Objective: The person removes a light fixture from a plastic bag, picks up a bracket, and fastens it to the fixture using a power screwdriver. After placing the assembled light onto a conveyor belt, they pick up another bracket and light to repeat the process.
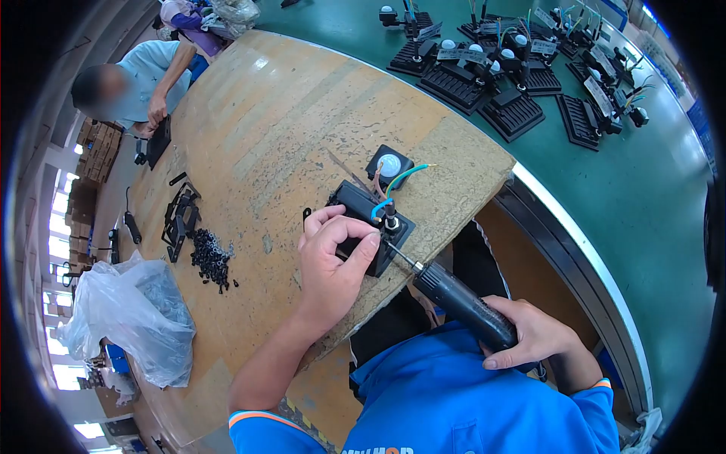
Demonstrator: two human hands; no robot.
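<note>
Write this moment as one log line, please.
left hand: steadies black housing | right hand: grips electric screwdriver, tip at housing | surface: wooden bench

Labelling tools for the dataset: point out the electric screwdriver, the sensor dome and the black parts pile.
electric screwdriver (460, 301), head view, on its black barrel.
sensor dome (389, 165), head view, on the white cap.
black parts pile (210, 257), head view, middle of the heap.

- One black lamp housing (352, 200) at the centre of the tabletop (287, 113).
- One white sensor (389, 165), at 12 o'clock from it.
- One electric screwdriver (461, 303), at 5 o'clock.
- One plastic bag (128, 318), at 8 o'clock.
- One heap of small black parts (210, 257), too many to count.
- More than ten finished lamps (513, 113), at 1 o'clock.
- One co-worker (144, 76), at 10 o'clock.
</note>
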